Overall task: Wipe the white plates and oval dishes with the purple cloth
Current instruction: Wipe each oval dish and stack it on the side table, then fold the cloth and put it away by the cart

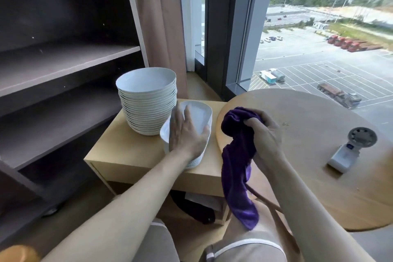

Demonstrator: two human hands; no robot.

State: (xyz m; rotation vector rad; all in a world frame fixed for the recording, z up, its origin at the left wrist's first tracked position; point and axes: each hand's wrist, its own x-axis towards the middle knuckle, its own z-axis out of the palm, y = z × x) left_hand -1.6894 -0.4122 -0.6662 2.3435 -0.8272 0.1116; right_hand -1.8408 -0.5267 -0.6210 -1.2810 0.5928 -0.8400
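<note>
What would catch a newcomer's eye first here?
The purple cloth, bunched in the right hand and hanging past the round table edge. Next, the tall stack of white plates on the small wooden table, with the left hand resting on the oval dishes in front.

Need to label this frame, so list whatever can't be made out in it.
Head view throughout.
The left hand covers much of the top oval dish; hand and forearm hide how many lie beneath.
The cloth is bunched in the right hand, its middle hidden.
The dark thing under the small table is shaded and partly hidden by its top.
The orange blur is cut off by the corner.
</note>
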